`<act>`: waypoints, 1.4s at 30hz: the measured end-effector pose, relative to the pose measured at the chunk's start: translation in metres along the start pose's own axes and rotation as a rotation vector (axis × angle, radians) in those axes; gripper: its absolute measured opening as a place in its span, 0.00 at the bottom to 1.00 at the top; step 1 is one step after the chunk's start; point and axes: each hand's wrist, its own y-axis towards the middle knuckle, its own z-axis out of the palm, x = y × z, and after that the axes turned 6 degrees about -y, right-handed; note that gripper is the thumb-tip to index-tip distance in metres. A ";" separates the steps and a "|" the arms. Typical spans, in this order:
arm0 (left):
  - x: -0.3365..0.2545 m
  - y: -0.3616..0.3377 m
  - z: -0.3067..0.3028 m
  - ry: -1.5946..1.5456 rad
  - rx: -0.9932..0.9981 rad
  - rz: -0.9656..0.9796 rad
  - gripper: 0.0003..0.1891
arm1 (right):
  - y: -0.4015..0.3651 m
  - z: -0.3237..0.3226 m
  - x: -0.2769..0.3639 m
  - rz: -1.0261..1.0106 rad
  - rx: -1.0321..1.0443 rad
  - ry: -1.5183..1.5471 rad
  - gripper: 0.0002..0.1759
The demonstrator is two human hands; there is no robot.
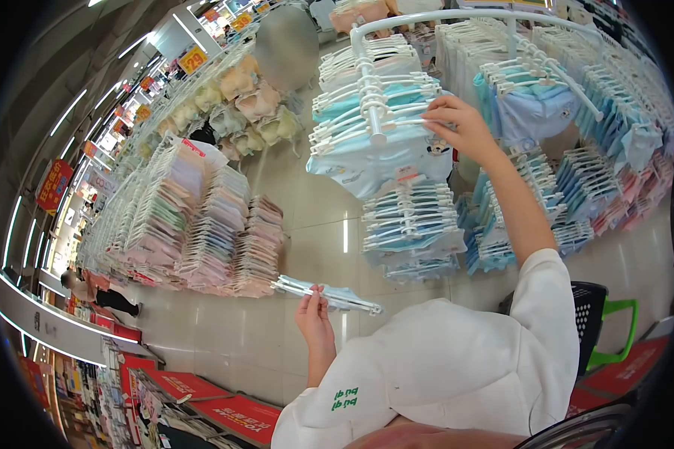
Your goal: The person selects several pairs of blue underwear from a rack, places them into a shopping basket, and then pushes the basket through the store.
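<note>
My left hand (316,318) is closed on a white hanger (363,304) that carries a folded light-blue garment (335,297), held low over the floor. Up at the rack, my right hand (457,127) touches the right end of the front hangers, with thumb and fingers near the hanger tips. Light-blue garments (352,166) hang there on white hangers from a white rack arm (375,112). One of them has a cartoon print near my right hand. Whether the right fingers grip a hanger is too small to tell.
Blue garments (412,224) hang on a lower arm. More racks of blue and pink garments (621,127) stand to the right, pastel garments (176,179) to the left. A green-framed basket (614,329) is at lower right. A person (101,294) is at far left, another (286,49) beyond the racks.
</note>
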 end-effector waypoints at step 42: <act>0.049 -0.019 0.031 0.206 0.150 -0.144 0.13 | -0.203 0.068 0.078 0.557 0.543 0.475 0.16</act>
